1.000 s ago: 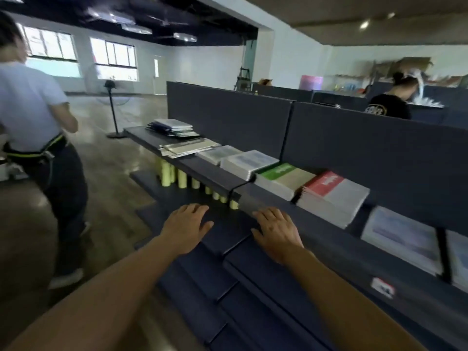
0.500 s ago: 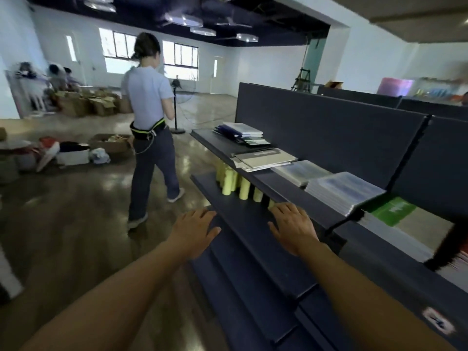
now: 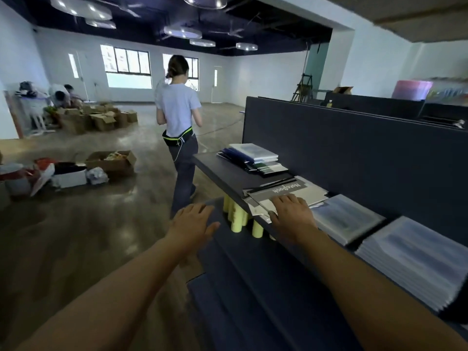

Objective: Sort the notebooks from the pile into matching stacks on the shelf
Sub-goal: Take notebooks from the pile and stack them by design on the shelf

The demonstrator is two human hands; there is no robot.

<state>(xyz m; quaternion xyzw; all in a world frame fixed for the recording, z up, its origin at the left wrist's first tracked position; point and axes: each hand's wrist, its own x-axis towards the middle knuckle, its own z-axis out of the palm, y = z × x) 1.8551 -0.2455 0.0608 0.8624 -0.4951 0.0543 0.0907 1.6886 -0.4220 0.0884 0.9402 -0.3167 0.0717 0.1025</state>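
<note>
Right of centre, on the shelf (image 3: 215, 165): loose pile of notebooks (image 3: 286, 196) lay under the right hand (image 3: 291, 219).
Long axis: ran toward the upper right.
Right hand: nearer, fingers spread flat on the top cover.
Left hand (image 3: 192, 224): lower centre, spread, off the shelf, holding nothing.
Sorted stacks (image 3: 349, 219): just right of the pile.

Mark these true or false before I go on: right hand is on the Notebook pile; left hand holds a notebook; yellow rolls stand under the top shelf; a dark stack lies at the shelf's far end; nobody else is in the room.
1. The right hand rests on the grey pile printed "Notebook". True.
2. The left hand holds a notebook. False: it is open and empty, off the shelf's edge.
3. Yellow rolls stand under the top shelf. True.
4. A dark stack lies at the far end. True.
5. Nobody else is present. False: a person walks ahead.
</note>
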